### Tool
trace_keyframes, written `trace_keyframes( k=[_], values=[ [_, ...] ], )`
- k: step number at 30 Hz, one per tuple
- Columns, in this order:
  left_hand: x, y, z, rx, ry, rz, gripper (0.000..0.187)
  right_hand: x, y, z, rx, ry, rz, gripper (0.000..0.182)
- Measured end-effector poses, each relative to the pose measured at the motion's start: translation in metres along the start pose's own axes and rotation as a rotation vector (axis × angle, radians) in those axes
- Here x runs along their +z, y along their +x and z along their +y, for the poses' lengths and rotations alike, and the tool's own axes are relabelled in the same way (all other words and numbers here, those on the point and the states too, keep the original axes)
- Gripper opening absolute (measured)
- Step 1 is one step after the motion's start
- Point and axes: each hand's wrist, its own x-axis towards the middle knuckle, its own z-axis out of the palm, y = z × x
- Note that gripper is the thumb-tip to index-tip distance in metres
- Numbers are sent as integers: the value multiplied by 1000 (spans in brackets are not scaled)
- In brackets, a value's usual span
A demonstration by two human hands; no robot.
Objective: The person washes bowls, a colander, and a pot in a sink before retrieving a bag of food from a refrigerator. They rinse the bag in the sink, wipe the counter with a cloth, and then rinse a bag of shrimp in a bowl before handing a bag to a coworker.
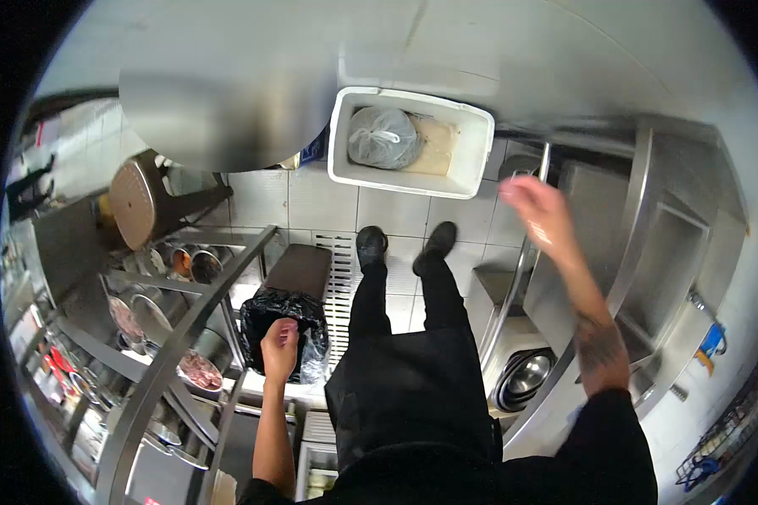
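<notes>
My left hand (280,347) is over a bin lined with a black plastic bag (263,306). Its fingers are curled in, and I see nothing in them. Beside that hand, clear crumpled plastic (313,353) hangs at the bin's edge. My right hand (537,210) is raised on the other side, near a metal rail (514,282) and the steel sink unit (568,227). Motion blurs its fingers, and no object shows in it. In front of my feet stands a white plastic tub (411,187) holding a tied clear plastic bag (385,137).
At left, a steel frame (173,337) stands before pots and a container of raw meat (200,370). A brown stool (133,202) lies beyond it. Metal bowls (528,374) sit on a low shelf at right. A floor drain grate (338,278) runs beside my feet.
</notes>
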Motion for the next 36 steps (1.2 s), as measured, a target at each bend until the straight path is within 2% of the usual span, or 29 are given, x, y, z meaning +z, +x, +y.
trace_keyframes(
  k=[1,2,4,6,8,10,12,14,15,16,17,19,21,23,24,26,28,30,32,34,36],
  values=[
    [-5,-2,-12,-27,-33,18,11,44,38,33,-98,34,-67,17],
    [-9,-5,-25,-51,-71,32,11,84,73,51,-100,32,-157,18],
    [-13,-13,-33,-151,-133,91,10,166,143,109,-156,-169,-145,17],
    [-21,-20,-42,-168,28,109,9,237,209,159,-152,-352,-168,18],
    [-19,-25,-55,-259,-42,175,11,299,267,210,-144,-447,-102,16],
    [-12,-37,-103,-346,-72,200,13,343,318,244,-150,-647,-139,20],
    [-1,-54,-139,-446,-71,192,13,377,340,259,-258,-749,29,23],
    [13,-74,-162,-621,-187,169,10,407,355,269,-191,-809,50,37],
    [21,-82,-169,-661,-194,151,10,421,356,270,-181,-819,19,37],
    [28,-100,-189,-647,-244,154,9,433,355,270,-65,-831,42,38],
    [34,-111,-196,-697,-268,135,9,439,356,273,46,-844,74,39],
    [41,-124,-202,-790,-295,116,9,453,368,304,26,-848,44,38],
    [45,-124,-196,-806,-311,114,9,456,368,289,-3,-839,27,38],
    [46,-128,-194,-830,-357,137,9,455,359,279,185,-799,123,42],
    [46,-129,-194,-828,-362,138,9,453,360,277,180,-802,125,42],
    [43,-129,-191,-829,-379,171,9,441,356,276,232,-756,-22,42],
    [40,-126,-189,-799,-430,163,9,414,336,292,89,-768,-170,43],
    [41,-123,-191,-745,-489,166,9,396,326,333,-73,-911,-198,44],
    [35,-131,-196,-751,-517,105,10,367,303,321,121,-748,-105,46],
    [26,-133,-185,-769,-494,121,9,343,292,307,185,-483,180,38],
    [14,-137,-178,-723,-475,147,8,309,277,245,227,-644,95,45]
  ],
)
